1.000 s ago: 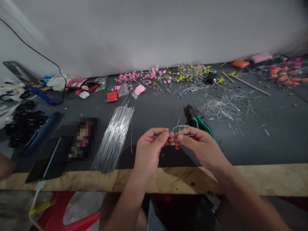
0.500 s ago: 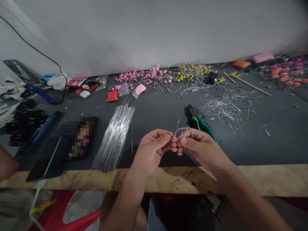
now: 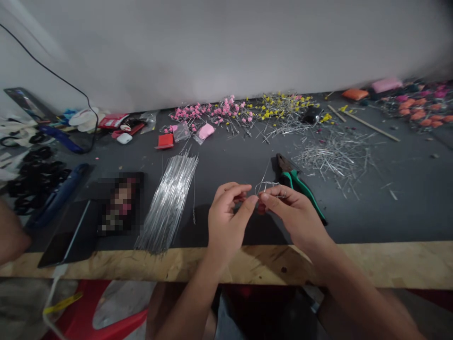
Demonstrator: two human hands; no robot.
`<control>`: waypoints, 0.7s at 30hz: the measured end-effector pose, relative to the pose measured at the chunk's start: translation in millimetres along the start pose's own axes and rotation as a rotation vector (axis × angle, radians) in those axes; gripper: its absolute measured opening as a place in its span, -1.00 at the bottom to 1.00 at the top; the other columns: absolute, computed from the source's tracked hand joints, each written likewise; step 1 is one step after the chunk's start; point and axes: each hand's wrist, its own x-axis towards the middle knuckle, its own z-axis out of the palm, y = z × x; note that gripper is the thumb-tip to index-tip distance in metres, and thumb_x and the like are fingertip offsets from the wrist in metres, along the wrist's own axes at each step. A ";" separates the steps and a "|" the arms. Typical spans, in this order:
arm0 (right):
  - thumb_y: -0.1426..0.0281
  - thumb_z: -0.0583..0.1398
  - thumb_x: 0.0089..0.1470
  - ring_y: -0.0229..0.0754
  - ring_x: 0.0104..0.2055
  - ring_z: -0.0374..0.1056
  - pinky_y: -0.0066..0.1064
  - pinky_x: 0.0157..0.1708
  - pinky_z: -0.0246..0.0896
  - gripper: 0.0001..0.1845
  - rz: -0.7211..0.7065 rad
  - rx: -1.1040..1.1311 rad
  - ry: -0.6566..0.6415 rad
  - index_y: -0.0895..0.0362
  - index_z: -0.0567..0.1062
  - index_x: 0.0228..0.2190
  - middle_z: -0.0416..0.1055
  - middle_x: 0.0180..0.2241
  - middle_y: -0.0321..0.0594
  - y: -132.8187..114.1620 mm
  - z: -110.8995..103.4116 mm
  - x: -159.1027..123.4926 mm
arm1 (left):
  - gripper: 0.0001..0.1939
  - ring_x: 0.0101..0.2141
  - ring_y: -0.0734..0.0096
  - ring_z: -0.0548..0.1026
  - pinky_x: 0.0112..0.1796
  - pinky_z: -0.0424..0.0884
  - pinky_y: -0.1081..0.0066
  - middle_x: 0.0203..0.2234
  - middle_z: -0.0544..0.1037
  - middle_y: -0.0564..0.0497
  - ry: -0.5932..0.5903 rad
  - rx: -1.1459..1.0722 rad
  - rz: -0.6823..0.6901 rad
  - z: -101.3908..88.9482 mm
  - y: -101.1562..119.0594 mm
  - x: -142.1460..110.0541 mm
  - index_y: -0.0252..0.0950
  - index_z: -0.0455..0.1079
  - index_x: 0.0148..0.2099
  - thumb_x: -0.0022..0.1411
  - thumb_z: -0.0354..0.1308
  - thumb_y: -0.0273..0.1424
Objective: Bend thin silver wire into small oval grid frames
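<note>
A thin silver wire, bent into a loop (image 3: 268,183), is pinched between the thumb and fingers of my right hand (image 3: 300,212). One straight end of it seems to point up and away. Close beside it is my left hand (image 3: 226,217), its index finger lifted apart from the thumb. The left thumb tip reaches the wire near the right fingertips; whether it touches cannot be made out. Pliers with green handles (image 3: 303,190) lie just behind my right hand. To the left rests a bundle of straight silver wires (image 3: 170,203), with a single twisted wire (image 3: 194,203) alongside.
Pink-tipped wires (image 3: 226,111) and yellow-tipped wires (image 3: 283,106) lie along the wall. Loose cut wires (image 3: 332,156) spread at right. Phones, a tablet (image 3: 71,231) and black coils (image 3: 35,179) occupy the left, where another person's arm (image 3: 12,233) shows. The wooden table edge (image 3: 247,267) runs in front.
My left index finger has lifted away from the thumb, opening the pinch on the wire. My right hand keeps the wire loop, which has tilted flatter and shifted slightly.
</note>
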 end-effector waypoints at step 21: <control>0.33 0.30 0.02 -0.32 -0.39 0.32 -0.40 -0.29 0.26 -0.89 0.025 0.096 -0.115 0.07 0.51 -0.36 0.42 -0.44 -0.37 4.2 -1.9 3.0 | -0.87 -0.46 0.53 0.41 -0.37 0.35 0.45 -0.46 0.53 0.04 -0.112 -0.505 -0.350 18.4 -3.2 -0.4 -0.34 0.51 -0.29 0.11 0.27 -0.37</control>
